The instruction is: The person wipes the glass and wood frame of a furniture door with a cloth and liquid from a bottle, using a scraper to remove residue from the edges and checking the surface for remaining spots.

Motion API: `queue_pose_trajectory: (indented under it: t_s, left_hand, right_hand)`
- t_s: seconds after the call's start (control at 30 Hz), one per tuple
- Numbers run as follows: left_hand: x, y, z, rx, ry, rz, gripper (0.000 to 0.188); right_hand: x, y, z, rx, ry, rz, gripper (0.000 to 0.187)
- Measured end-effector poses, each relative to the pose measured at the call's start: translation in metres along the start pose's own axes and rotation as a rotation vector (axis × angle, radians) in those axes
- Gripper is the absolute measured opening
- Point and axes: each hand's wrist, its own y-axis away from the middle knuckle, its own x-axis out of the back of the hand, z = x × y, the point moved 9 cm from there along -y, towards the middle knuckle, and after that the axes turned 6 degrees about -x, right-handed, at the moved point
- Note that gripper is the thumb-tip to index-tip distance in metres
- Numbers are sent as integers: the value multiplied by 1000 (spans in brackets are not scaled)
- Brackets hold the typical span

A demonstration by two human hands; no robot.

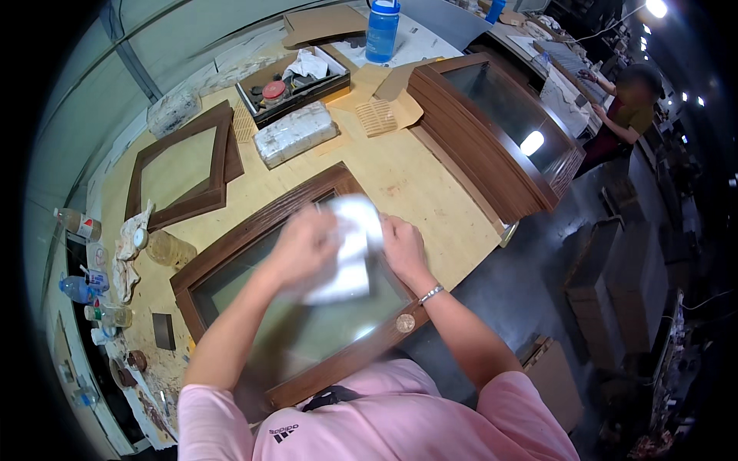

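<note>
In front of me a brown wooden-framed glass panel (pixel 307 342) lies tilted on the worktable, its near edge close to my body. My left hand (pixel 306 244), smeared by motion, is closed on a white cloth (pixel 350 269) over the glass; the blur hides whether it is fabric or paper. My right hand (pixel 403 247) is closed round the right side of the wooden frame, beside the cloth. A round pale sticker or disc (pixel 405 323) sits at the frame's near right corner.
A larger glazed wooden piece (pixel 492 138) stands at the right edge. Beyond lie a tool box (pixel 292 84), a wrapped block (pixel 296 133) and a blue bottle (pixel 382 32). Another wooden frame (pixel 184 169) and a jar (pixel 169 250) are left. A co-worker (pixel 626 115) stands far right.
</note>
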Motion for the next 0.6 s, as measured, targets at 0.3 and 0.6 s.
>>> queue_pose_trajectory:
  t_s: [0.3, 0.6]
  left_hand:
    - [-15, -39, 10, -223, -388, 439, 43]
    - [-3, -80, -53, 12, -686, 367, 41]
  right_hand:
    - [6, 3, -5, 4, -24, 30, 48]
    - [-2, 6, -5, 4, 99, -21, 42]
